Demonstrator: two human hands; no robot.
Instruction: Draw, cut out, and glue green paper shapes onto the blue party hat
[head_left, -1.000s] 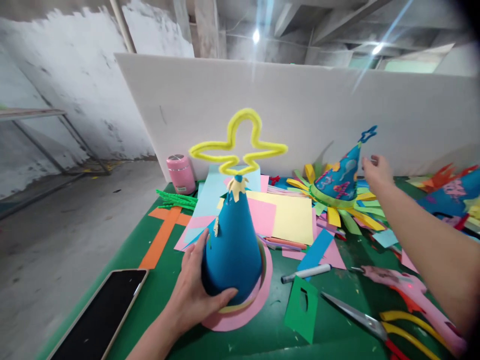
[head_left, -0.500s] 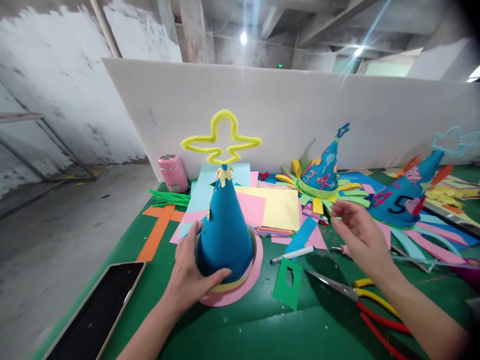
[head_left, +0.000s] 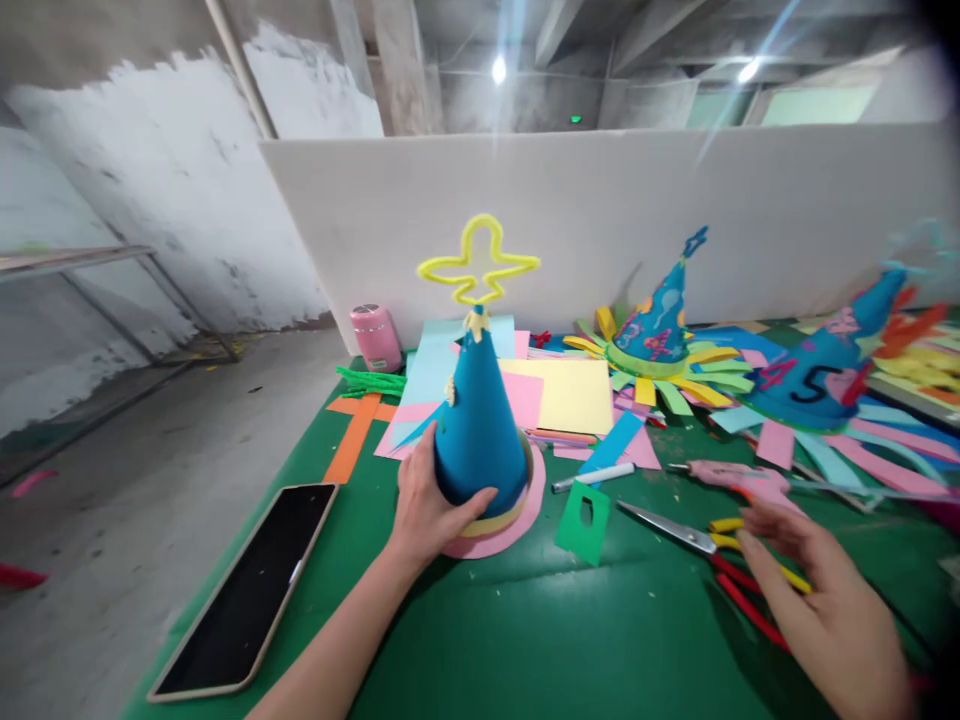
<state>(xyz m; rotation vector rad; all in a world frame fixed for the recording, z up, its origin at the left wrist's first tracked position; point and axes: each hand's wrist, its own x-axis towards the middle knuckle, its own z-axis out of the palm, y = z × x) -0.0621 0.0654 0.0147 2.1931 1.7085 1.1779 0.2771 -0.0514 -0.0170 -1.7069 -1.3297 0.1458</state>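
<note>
My left hand (head_left: 431,505) is wrapped round the base of a blue paper cone hat (head_left: 478,430) that stands upright on a pink paper ring (head_left: 517,525). A yellow pipe-cleaner star (head_left: 478,260) tops the cone. My right hand (head_left: 821,590) hovers low at the right, fingers apart and holding nothing, just over the yellow and red handles of the scissors (head_left: 712,555). A pink glue gun (head_left: 739,478) lies just beyond the fingers.
A tablet (head_left: 251,585) lies at the table's left front edge. A white marker (head_left: 592,477), a green paper cutout (head_left: 583,515), coloured paper sheets (head_left: 570,395), a pink tumbler (head_left: 375,338) and two finished decorated hats (head_left: 660,330) (head_left: 825,360) crowd the back, before a white board (head_left: 600,220).
My right hand has pulled back from the far decorated hat and dropped down to the scissors at the front right. My left hand has stayed on the blue cone.
</note>
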